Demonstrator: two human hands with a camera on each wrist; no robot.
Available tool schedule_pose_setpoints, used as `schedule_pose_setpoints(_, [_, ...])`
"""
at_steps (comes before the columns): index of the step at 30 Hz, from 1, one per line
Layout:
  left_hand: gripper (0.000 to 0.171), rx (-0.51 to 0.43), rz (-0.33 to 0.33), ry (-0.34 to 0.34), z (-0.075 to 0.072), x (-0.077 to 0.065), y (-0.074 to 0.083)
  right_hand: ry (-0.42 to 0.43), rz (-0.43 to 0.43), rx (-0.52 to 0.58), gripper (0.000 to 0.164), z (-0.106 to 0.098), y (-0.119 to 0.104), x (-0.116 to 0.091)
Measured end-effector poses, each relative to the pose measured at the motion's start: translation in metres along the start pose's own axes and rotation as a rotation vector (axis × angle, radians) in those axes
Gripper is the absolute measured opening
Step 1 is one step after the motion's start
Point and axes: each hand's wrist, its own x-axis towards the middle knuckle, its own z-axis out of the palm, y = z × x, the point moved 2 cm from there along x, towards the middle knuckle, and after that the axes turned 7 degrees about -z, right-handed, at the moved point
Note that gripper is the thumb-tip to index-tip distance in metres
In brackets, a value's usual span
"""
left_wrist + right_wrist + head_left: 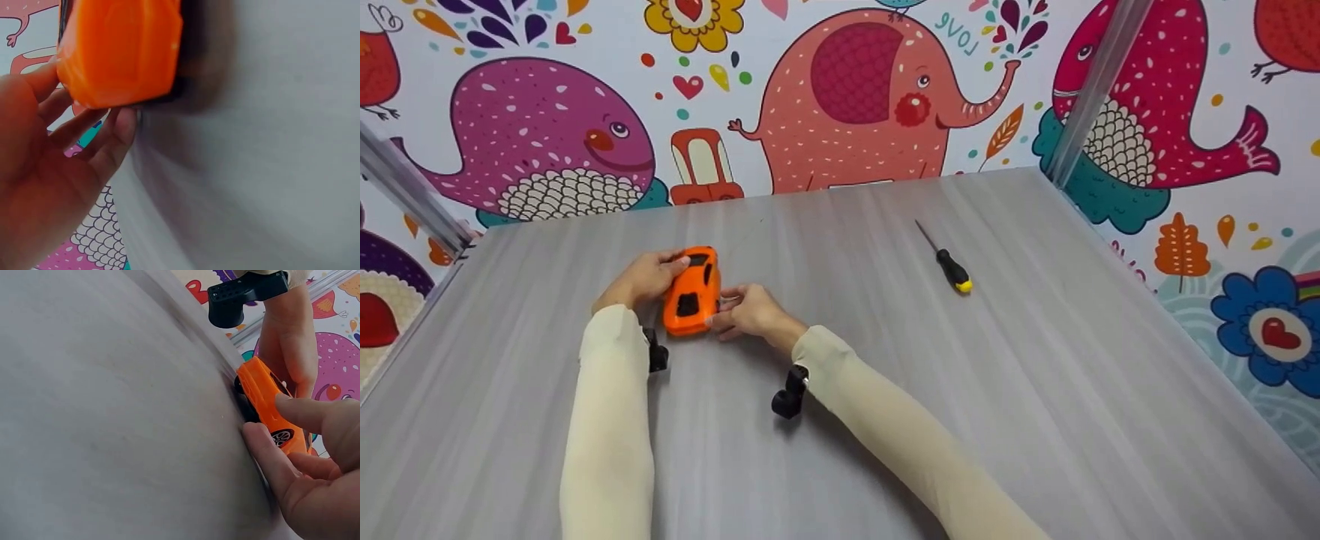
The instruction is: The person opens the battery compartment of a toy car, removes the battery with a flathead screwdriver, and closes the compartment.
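An orange toy car (692, 291) with black windows is at the left-middle of the table, its long side running away from me. My left hand (643, 277) grips its far left side, thumb over the top. In the left wrist view, the fingers (115, 138) curl beneath one end of the car (121, 53). My right hand (752, 310) holds the car's near right side. Seen from the right wrist, the right hand's fingers and thumb (306, 413) pinch the car (264, 394) around a black wheel (282, 436).
A screwdriver (954, 271) with a black and yellow handle lies on the grey table (840, 247), right of the car. Behind stands a patterned wall (855, 90) with metal posts (1099, 94) at the corners. Black wrist cameras (787, 397) hang from both sleeves.
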Motion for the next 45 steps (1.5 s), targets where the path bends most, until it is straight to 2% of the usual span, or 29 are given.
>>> schedule_pose_setpoints(11, [0.06,0.01,0.02,0.065,0.004,-0.003,0.0,0.033,-0.008,-0.057,0.06,0.0,-0.002,0.001])
schedule_pose_setpoints(22, [0.051,-0.078,0.049,0.096,0.007,-0.005,-0.006,-0.027,0.011,-0.149,0.059,-0.018,-0.005,-0.006])
schedule_pose_setpoints(30, [0.049,-0.109,-0.011,0.148,0.009,-0.005,-0.005,-0.057,0.018,-0.192,0.055,-0.029,-0.008,-0.01])
schedule_pose_setpoints(33, [0.048,-0.106,-0.011,0.159,0.01,-0.004,-0.006,-0.055,0.019,-0.208,0.054,-0.033,-0.008,-0.012])
schedule_pose_setpoints(39, [0.048,-0.143,0.035,0.176,0.012,-0.005,-0.008,-0.054,0.004,-0.228,0.052,-0.041,-0.009,-0.015])
schedule_pose_setpoints(45, [0.05,-0.142,0.029,0.154,0.014,-0.007,-0.007,-0.048,0.018,-0.213,0.051,-0.051,-0.01,-0.019])
